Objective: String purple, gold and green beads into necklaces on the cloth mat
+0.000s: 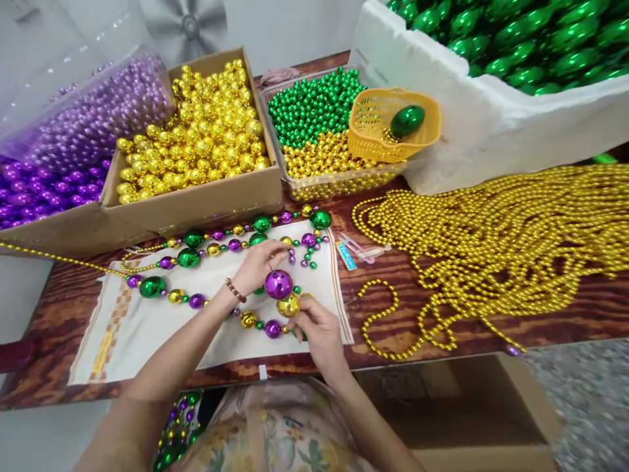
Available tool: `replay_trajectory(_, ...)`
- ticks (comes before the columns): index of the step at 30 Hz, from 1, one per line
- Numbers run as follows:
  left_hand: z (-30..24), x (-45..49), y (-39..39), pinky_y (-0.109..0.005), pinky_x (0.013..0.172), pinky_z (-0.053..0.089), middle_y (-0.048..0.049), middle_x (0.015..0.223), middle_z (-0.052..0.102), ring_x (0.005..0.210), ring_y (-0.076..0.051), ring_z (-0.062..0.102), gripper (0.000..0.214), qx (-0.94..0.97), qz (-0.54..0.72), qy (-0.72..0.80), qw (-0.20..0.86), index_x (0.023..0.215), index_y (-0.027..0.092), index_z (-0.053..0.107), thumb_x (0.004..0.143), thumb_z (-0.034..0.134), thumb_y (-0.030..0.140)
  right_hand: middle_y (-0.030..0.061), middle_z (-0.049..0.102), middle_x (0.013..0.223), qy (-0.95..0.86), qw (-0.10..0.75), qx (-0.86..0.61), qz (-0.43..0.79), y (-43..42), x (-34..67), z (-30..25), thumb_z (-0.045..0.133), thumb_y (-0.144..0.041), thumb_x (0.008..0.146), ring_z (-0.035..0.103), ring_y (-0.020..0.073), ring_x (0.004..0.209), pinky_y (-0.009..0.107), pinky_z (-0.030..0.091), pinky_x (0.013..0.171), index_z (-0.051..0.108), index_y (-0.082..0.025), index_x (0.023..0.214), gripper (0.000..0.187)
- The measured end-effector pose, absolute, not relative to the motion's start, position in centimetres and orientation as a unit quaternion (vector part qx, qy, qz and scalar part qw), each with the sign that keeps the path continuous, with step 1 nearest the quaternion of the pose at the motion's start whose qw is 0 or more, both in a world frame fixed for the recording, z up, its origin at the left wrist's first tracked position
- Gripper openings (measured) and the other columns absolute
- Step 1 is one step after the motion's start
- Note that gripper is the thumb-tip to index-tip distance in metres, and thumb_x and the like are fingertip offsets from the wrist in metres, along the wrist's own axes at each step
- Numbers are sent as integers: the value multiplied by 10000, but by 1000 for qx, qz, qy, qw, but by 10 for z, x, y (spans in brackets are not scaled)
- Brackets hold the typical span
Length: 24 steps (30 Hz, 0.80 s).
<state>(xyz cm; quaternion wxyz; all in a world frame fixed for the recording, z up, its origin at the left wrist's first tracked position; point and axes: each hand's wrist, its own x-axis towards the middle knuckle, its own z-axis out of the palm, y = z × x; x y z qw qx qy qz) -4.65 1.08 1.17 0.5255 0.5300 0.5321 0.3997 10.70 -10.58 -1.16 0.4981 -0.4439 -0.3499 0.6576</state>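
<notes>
My right hand [322, 331] pinches a gold bead [288, 305] between thumb and fingers. Right above it, touching, sits a large purple bead [278, 284]. My left hand [260, 263], with a brown bead bracelet [236, 290] at the wrist, is closed just over the purple bead; what its fingertips pinch is too fine to make out. A string of green, gold and purple beads [197, 301] runs in loops across the white cloth [162, 341] under my hands. Close to my left fingertips lies a cluster of small green and purple beads [308, 241].
Behind stand a cardboard box of gold beads [196, 190], a plastic tub [339, 187], a yellow basket [393, 152] holding a green bead [407, 120] and a white foam box [442, 118]. Gold bead strands [506, 242] cover the right. Purple beads [44, 187] fill the left.
</notes>
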Motion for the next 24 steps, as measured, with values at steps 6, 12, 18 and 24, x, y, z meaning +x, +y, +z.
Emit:
replay_trajectory(6, 47, 2, 68, -310, 1014, 378, -63, 896, 642, 964, -227, 568, 124, 603, 485, 462, 433, 861, 221, 757, 784, 710, 136, -15, 569, 572, -376, 499, -451, 637, -111, 118, -19, 618, -337, 847, 436, 97, 456, 222, 327, 433, 638, -190, 736, 186)
replay_trajectory(12, 81, 47, 186, -487, 1046, 344, -111, 850, 577, 1071, -318, 552, 234, 767, 305, 527, 204, 664, 148, 612, 815, 537, -15, -7, 560, 615, -400, 508, -443, 621, -112, 121, -23, 571, -299, 886, 442, 103, 494, 225, 334, 457, 637, -188, 747, 190)
replay_trajectory(18, 65, 64, 243, -501, 955, 406, -163, 951, 604, 1077, -353, 596, 171, 781, 158, 592, 120, 789, 126, 655, 815, 543, -2, -2, 552, 630, -418, 502, -443, 615, -112, 126, -26, 546, -297, 912, 462, 112, 529, 222, 342, 474, 638, -189, 738, 224)
replay_trajectory(24, 58, 59, 243, -453, 929, 438, -149, 1079, 635, 1065, -319, 621, 174, 787, 127, 595, 102, 969, 164, 659, 831, 580, 92, -6, 554, 634, -404, 511, -433, 623, -110, 129, -29, 559, -309, 909, 456, 105, 522, 217, 339, 477, 630, -182, 752, 215)
